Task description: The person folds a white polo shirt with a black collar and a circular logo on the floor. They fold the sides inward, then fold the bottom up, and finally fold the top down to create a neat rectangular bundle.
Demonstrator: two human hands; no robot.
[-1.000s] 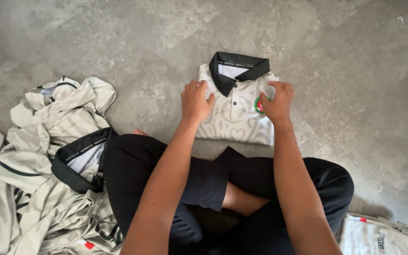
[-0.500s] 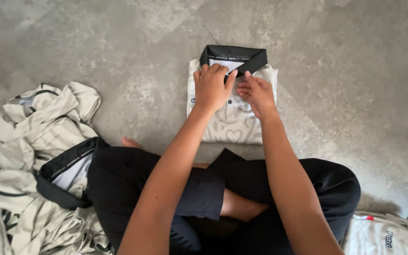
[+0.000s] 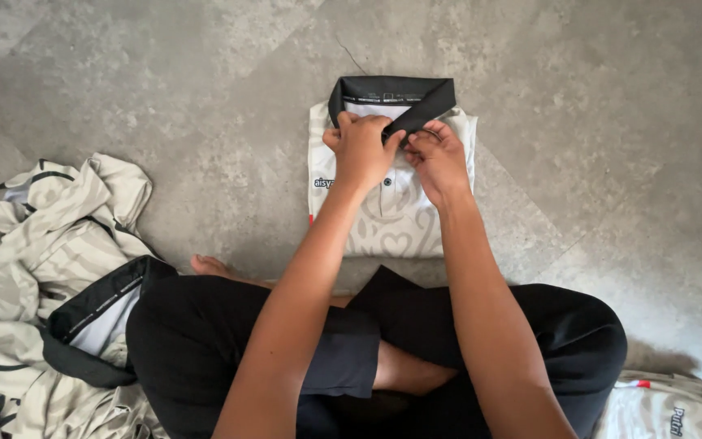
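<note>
Fingers of both the left hand [image 3: 361,150] and right hand [image 3: 438,158] pinch the black collar [image 3: 392,93] of a folded shirt [image 3: 392,211] lying on the floor [image 3: 205,81], far from the crossed legs [image 3: 489,341].

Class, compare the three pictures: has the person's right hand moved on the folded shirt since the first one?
Yes. The right hand has moved inward from the folded shirt's right edge to the black collar, beside the left hand.
</note>
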